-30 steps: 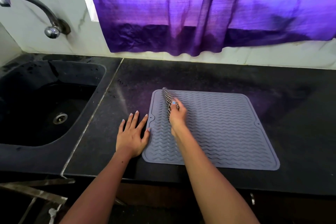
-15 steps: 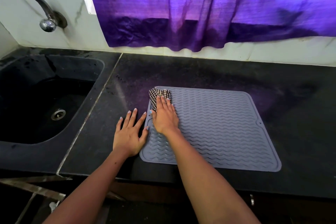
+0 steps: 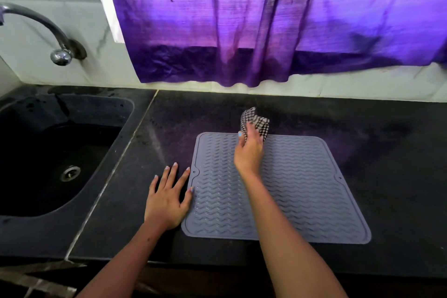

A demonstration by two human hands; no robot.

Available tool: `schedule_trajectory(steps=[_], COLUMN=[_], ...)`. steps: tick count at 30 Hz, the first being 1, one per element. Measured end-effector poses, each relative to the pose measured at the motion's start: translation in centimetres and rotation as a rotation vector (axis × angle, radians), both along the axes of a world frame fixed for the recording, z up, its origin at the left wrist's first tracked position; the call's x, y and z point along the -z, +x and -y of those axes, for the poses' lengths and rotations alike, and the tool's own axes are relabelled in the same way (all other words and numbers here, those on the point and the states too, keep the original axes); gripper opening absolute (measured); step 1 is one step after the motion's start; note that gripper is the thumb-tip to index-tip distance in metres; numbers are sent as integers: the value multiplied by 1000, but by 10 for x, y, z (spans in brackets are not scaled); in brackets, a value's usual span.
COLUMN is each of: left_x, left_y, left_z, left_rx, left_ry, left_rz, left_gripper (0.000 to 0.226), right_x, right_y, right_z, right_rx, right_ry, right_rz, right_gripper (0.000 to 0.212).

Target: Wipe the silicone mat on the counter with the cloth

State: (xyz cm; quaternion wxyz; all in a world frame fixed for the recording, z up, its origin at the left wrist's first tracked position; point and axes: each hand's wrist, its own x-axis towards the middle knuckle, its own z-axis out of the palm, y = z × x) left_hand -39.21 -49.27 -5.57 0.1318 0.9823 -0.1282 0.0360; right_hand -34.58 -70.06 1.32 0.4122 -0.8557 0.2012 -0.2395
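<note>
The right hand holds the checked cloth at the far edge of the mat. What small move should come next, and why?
Probably draw the right hand with the cloth back toward the near edge. The cloth sits bunched at the far edge of the mat, partly over the counter, while the left hand rests flat beside the mat's left edge.

Mat surface: the silicone mat [image 3: 302, 189] is bare right of the right hand [image 3: 249, 150] and its forearm.
Mat far edge: occupied by the bunched cloth [image 3: 256, 123] (gripped by the right hand).
Mat left edge: left hand [image 3: 167, 201] lies flat just beside it.
Counter right of mat: open counter [image 3: 399, 152].
Rear limit: curtain [image 3: 266, 31] hem hangs above the counter's back edge.
Left limit: sink [image 3: 113, 152] drops away; faucet [image 3: 48, 31] overhangs it.
</note>
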Motion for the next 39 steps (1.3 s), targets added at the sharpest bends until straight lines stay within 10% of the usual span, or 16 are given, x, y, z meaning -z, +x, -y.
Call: schedule_trajectory(steps=[5, 10, 19, 25, 31, 39], left_x=[0, -1, -3, -2, -6, -6], left_y=[0, 0, -1, -1, 1, 0], left_z=[0, 1, 1, 0, -1, 4], left_rx=[-3, -6, -6, -7, -8, -30], left_ry=[-4, 12, 3, 7, -1, 61], left_rz=[-5, -10, -12, -6, -64, -52], left_gripper=[75, 76, 77, 77, 81, 81], right_x=[48, 44, -12, -36, 7, 35], right_y=[-9, -3, -3, -36, -49, -55], right_z=[-7, 2, 42, 60, 55, 35], right_rx=[-292, -335, 246, 120, -298, -249], right_ry=[-385, -353, 1063, 231, -71, -417], right_rz=[-397, -428, 173, 194, -432, -464], right_gripper=[64, 61, 36, 47, 53, 58])
